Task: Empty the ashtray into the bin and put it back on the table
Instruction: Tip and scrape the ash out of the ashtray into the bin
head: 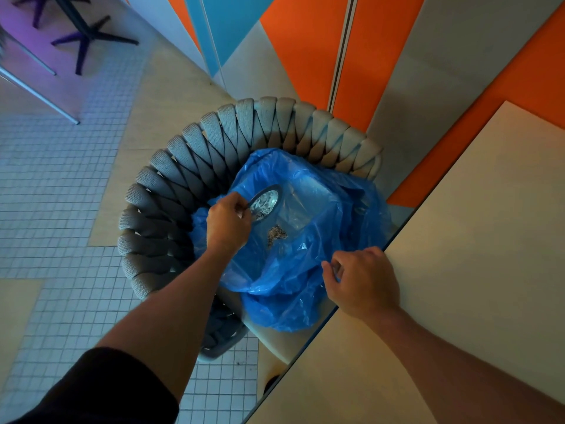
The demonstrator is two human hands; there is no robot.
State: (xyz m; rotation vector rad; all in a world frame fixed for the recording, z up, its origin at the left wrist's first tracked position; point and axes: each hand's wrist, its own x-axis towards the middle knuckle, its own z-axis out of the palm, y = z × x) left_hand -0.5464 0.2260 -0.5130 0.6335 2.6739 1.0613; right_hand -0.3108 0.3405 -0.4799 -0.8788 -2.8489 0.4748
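My left hand (227,223) grips a small round ashtray (265,201) by its rim and holds it tilted over the open bin. The bin is lined with a blue plastic bag (308,270), and a little heap of grey ash (276,235) lies on the liner inside it. Some ash still clings to the ashtray's inner face. My right hand (363,281) pinches the near edge of the blue bag at the corner of the beige table (458,270). The bin stands on the seat of a grey woven chair (214,142).
The beige table fills the lower right, with its edge running diagonally past the bin. Orange, grey and blue wall panels (305,56) rise behind the chair. At the upper left a table base and dark chair legs (88,38) stand on the tiled floor (61,194).
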